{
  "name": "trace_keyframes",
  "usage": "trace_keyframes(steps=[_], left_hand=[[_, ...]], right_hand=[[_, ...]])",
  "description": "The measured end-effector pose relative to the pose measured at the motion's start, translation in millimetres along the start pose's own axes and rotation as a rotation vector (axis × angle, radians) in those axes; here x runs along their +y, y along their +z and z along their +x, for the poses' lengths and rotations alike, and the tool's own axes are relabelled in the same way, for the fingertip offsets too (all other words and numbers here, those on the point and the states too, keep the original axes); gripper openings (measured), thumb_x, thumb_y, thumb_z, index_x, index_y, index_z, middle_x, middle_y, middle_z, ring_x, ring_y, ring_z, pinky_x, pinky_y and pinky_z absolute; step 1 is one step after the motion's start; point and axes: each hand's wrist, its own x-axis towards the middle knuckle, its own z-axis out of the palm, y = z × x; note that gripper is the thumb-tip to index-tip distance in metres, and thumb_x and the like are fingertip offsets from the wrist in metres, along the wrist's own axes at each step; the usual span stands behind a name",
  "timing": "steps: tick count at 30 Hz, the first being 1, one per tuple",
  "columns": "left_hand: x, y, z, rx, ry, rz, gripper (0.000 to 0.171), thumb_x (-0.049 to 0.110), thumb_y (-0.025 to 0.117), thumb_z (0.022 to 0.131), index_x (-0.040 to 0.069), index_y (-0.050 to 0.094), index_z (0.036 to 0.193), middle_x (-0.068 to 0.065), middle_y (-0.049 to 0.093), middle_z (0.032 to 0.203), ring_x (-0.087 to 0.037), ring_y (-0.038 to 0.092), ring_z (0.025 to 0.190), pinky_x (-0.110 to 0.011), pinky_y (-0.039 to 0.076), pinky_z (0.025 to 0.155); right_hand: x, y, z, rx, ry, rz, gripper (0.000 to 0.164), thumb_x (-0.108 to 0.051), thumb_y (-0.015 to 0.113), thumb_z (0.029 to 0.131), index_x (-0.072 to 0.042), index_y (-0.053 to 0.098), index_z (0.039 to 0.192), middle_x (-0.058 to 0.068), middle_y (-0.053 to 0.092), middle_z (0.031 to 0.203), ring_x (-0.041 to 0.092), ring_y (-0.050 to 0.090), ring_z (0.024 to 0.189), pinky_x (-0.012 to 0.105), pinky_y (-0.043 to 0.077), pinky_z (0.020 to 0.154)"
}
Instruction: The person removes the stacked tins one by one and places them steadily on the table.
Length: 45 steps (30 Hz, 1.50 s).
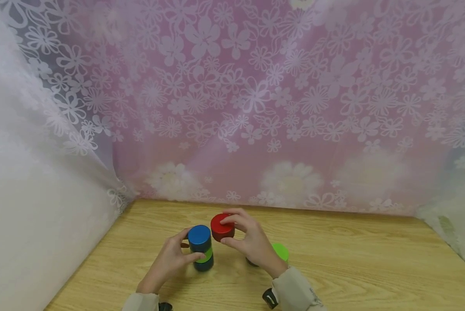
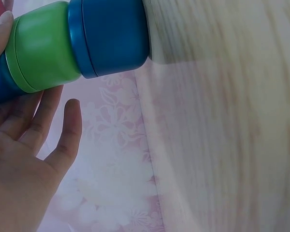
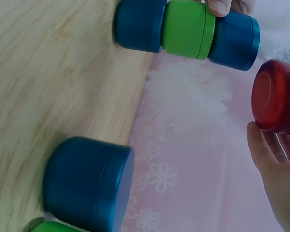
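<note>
L hand [image 1: 172, 257] grips stack [image 1: 201, 245]. R hand [image 1: 251, 239] pinches red cyl. [image 1: 222, 229] at stack's 2 o'clock; green cyl. [image 1: 281, 251] approx. 3.

On the table [image 1: 364, 255] stands a stack of three canisters [image 1: 201, 248]. At its right is the held canister [image 1: 219, 231]; further right are two other canisters [image 1: 281, 250]. Behind hangs a cloth [image 1: 232, 99].

Red tin [image 1: 219, 230] aloft, blue-green-blue stack [image 1: 201, 247]
</note>
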Motion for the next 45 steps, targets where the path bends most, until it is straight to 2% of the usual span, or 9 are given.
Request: trace_keyframes(steps=[16,21,29,38,45], left_hand=[[2.4,0.3,-1.8,0.007,-0.020,-0.002,0.067,0.013,0.090,0.079,-0.004,0.059,0.135,-0.015,0.068,0.122,-0.036,0.065,0.108,-0.050,0.057,0.087],[1.1,0.2,-1.4,0.007,0.002,0.004,0.066,0.012,0.089,0.079,-0.003,0.059,0.135,-0.015,0.068,0.121,-0.035,0.065,0.108,-0.050,0.057,0.088],[-1.0,0.0,-0.6,-0.002,0.023,0.022,0.065,0.013,0.089,0.079,-0.003,0.059,0.135,-0.015,0.068,0.122,-0.036,0.065,0.108,-0.048,0.058,0.086],[-1.6,0.3,-1.9,-0.003,0.019,0.016,0.066,0.013,0.089,0.080,-0.002,0.058,0.136,-0.015,0.067,0.123,-0.037,0.064,0.110,-0.050,0.057,0.087],[-0.4,0.1,-1.8,0.000,0.031,0.032,0.067,0.013,0.089,0.079,-0.002,0.059,0.136,-0.014,0.068,0.122,-0.036,0.065,0.109,-0.051,0.057,0.087]], right_hand=[[10.2,-14.4,-12.3,0.022,0.014,-0.004,0.036,0.010,0.079,0.082,0.000,0.069,0.115,0.022,0.056,0.135,0.042,0.058,0.120,0.044,0.054,0.096],[12.0,-20.9,-16.5,0.023,0.043,0.022,0.033,0.010,0.077,0.084,0.002,0.068,0.115,0.025,0.054,0.136,0.044,0.057,0.121,0.041,0.053,0.098],[14.7,-29.0,-22.5,0.039,0.090,0.037,0.035,0.012,0.078,0.082,0.001,0.069,0.114,0.022,0.054,0.137,0.042,0.057,0.123,0.039,0.053,0.098],[20.5,-40.2,-30.7,0.055,0.033,0.014,0.037,0.014,0.079,0.080,0.002,0.069,0.114,0.024,0.055,0.136,0.043,0.058,0.119,0.039,0.054,0.096],[24.8,-48.4,-36.5,0.082,0.024,-0.006,0.037,0.014,0.080,0.079,0.001,0.069,0.113,0.024,0.056,0.134,0.042,0.059,0.117,0.027,0.053,0.095]])
